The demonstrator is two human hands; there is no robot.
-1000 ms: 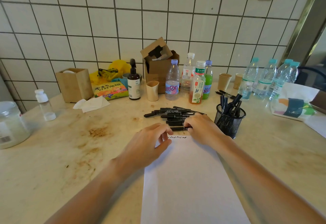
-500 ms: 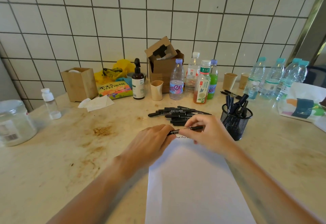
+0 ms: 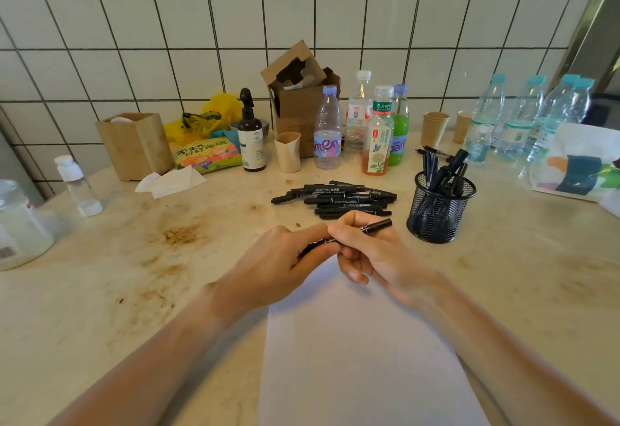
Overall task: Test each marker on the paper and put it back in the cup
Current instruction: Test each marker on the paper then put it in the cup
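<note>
The marker (image 3: pixel 364 230) lies level between both hands, above the far end of the paper (image 3: pixel 362 358) and just in front of the pile (image 3: pixel 335 199) of loose markers. The right hand (image 3: pixel 372 251) curls its fingers round the barrel, with the free end pointing right toward the cup (image 3: pixel 439 212). The left hand (image 3: pixel 285 264) pinches the opposite end; whether the cap is on or off there cannot be told, as the fingers hide it. Judged step: capping or uncapping. Risk: if the cap is not seated straight, it may slip off in transit, and an exposed tip could mark the fingers or the table (image 3: pixel 134 291). Risk: a sweeping right-hand move toward the cup could knock the pile or tip the cup, which is already crowded with upright markers. Entry from above is advised. Open room: bare table lies between the hands and the cup, and wide bare table lies to the left. The bottles (image 3: pixel 379 130) stand behind the pile, well apart from the hands. The paper's near edge runs out of view; its side edges are unobstructed.
</note>
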